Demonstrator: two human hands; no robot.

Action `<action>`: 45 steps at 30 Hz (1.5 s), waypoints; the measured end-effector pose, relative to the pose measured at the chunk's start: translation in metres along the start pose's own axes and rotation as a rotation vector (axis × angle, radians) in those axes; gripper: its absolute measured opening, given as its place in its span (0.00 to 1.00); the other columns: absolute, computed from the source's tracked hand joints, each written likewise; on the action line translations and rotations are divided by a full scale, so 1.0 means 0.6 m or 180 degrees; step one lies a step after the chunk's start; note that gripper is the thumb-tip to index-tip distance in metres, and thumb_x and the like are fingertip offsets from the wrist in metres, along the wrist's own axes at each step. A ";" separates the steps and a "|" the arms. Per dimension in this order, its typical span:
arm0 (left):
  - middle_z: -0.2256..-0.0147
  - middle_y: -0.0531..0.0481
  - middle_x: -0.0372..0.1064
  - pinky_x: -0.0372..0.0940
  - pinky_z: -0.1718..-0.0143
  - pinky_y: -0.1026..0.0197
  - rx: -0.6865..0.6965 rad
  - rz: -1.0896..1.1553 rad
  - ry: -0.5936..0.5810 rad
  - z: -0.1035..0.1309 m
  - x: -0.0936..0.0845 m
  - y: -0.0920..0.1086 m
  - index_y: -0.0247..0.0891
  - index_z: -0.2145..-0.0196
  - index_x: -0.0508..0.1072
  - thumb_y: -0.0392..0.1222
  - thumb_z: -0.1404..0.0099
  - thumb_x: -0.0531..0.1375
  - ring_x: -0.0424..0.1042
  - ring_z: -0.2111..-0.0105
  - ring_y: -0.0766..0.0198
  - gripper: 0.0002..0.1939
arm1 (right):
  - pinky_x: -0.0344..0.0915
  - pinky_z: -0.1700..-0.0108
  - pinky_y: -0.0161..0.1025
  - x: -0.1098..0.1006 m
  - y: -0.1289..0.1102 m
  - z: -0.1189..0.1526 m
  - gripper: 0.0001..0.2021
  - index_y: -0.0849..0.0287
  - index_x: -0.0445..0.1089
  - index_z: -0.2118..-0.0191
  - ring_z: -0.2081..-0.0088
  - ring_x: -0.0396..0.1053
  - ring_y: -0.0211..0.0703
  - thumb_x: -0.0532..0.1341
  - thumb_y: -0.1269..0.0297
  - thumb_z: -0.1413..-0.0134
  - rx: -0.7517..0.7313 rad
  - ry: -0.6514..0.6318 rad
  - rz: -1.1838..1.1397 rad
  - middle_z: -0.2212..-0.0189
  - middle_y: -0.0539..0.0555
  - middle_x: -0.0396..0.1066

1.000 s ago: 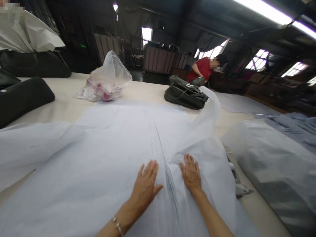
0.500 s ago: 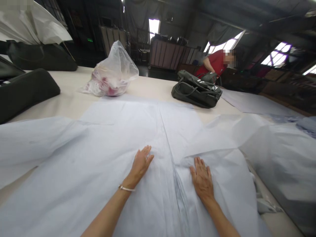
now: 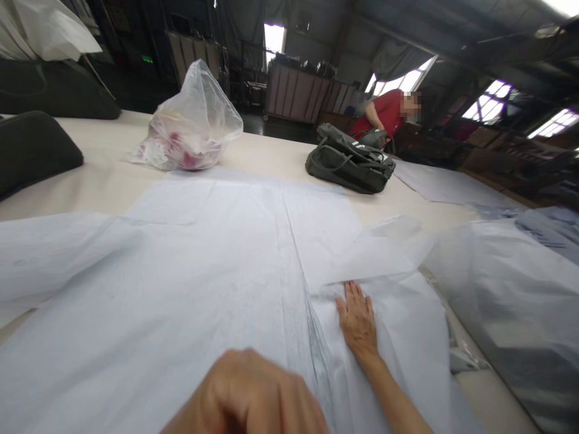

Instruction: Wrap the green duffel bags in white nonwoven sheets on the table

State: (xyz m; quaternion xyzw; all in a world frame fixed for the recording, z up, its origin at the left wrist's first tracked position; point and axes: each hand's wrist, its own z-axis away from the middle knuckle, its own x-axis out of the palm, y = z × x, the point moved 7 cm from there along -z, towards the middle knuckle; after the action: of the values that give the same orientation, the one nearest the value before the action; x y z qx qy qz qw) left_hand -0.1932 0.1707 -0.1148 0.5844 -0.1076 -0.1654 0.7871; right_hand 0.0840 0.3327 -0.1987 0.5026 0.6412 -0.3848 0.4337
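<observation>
Table [image 3: 271,147]: cream-topped, broad, showing along its far side. Sheets [image 3: 203,265]: white, thin, layered, laid over the near and middle part of the table; one long narrow gap running lengthwise; a translucent flap [image 3: 384,250] turned up at right. Right hand [image 3: 359,322]: flat on the sheets just beside the gap, fingers straight and slightly spread, thumb apart. Left hand [image 3: 257,395]: raised close to the wearer, knuckles up, fingers curled (whether they pinch anything, I cannot tell from where I stand). Plastic bag [image 3: 194,123]: see-through, peaked, pink and white within, at the sheets' far edge. Grey bag [image 3: 350,163]: lying on its side, farther right; beyond it, a person [image 3: 386,111] in red, leaning. Dark bags [image 3: 40,150]: two, far left, the rear one with a white cover [image 3: 49,27] above. Pile [image 3: 520,301]: right, under translucent wrap, blue-grey cloth [image 3: 552,226] behind. Room: dim, dark-roofed; bright windows [image 3: 488,102]; brownish carts [image 3: 296,90]; small green sign [image 3: 147,59], lit.
</observation>
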 end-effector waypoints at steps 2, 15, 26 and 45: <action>0.57 0.42 0.75 0.65 0.46 0.39 0.0313 -0.0375 0.0629 -0.063 -0.054 0.045 0.45 0.56 0.77 0.70 0.41 0.53 0.69 0.47 0.45 0.30 | 0.40 0.32 0.54 -0.002 -0.001 0.000 0.35 0.70 0.56 0.36 0.33 0.49 0.53 0.35 0.48 0.33 0.0010 0.0002 0.0009 0.36 0.66 0.56; 0.43 0.44 0.67 0.54 0.36 0.46 0.0800 -0.2914 0.2223 -0.264 -0.195 -0.043 0.39 0.50 0.74 0.35 0.34 0.54 0.63 0.40 0.55 0.16 | 0.41 0.33 0.54 0.000 0.001 0.000 0.35 0.71 0.56 0.36 0.33 0.50 0.54 0.36 0.48 0.33 0.0011 0.0062 -0.0015 0.36 0.66 0.56; 0.40 0.47 0.64 0.53 0.36 0.42 0.0899 -0.2663 0.2289 -0.195 -0.190 -0.044 0.44 0.43 0.67 0.47 0.35 0.59 0.61 0.38 0.53 0.24 | 0.44 0.33 0.57 0.000 0.014 0.000 0.29 0.66 0.61 0.39 0.33 0.50 0.50 0.38 0.53 0.33 0.0155 0.0178 -0.0867 0.38 0.63 0.61; 0.63 0.50 0.76 0.70 0.60 0.58 0.0718 -0.1719 0.3179 -0.013 -0.210 -0.066 0.42 0.62 0.72 0.52 0.33 0.51 0.76 0.62 0.59 0.15 | 0.49 0.33 0.56 -0.162 -0.160 0.029 0.26 0.60 0.58 0.36 0.33 0.49 0.50 0.46 0.54 0.33 0.0510 0.0825 -0.2819 0.35 0.59 0.55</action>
State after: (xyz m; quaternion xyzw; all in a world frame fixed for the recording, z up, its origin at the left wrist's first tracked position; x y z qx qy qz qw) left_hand -0.3116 0.2158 -0.1519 0.6786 0.4129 -0.0520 0.6052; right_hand 0.0043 0.2673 -0.1069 0.2564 0.8112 -0.5152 0.1038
